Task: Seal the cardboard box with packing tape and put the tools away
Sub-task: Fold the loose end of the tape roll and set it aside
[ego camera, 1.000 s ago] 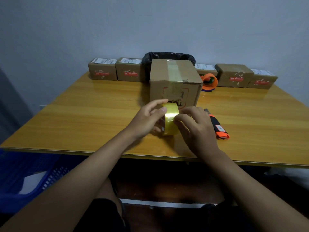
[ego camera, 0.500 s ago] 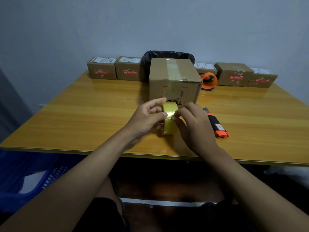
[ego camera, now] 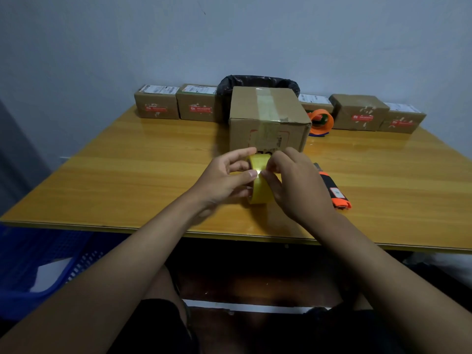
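A yellow roll of packing tape [ego camera: 260, 183] stands on edge just above the table, in front of the cardboard box [ego camera: 268, 118]. My left hand [ego camera: 224, 177] grips the roll from the left, thumb on its rim. My right hand [ego camera: 293, 185] holds it from the right, fingertips pressed at the tape's outer surface near my left thumb. The box has a strip of clear tape along its top and down its front face. An orange and black utility knife [ego camera: 334, 190] lies on the table right of my right hand. An orange tape dispenser [ego camera: 320, 122] sits behind the box on its right.
Several small labelled cardboard boxes [ego camera: 156, 104] line the back of the wooden table [ego camera: 122, 169] against the wall. A bin with a black bag [ego camera: 258, 81] stands behind the large box. A blue plastic crate [ego camera: 38, 264] sits on the floor at lower left.
Both hands have lifted the tape roll slightly and turned it. My right fingertips have moved up to the roll's top beside my left thumb.
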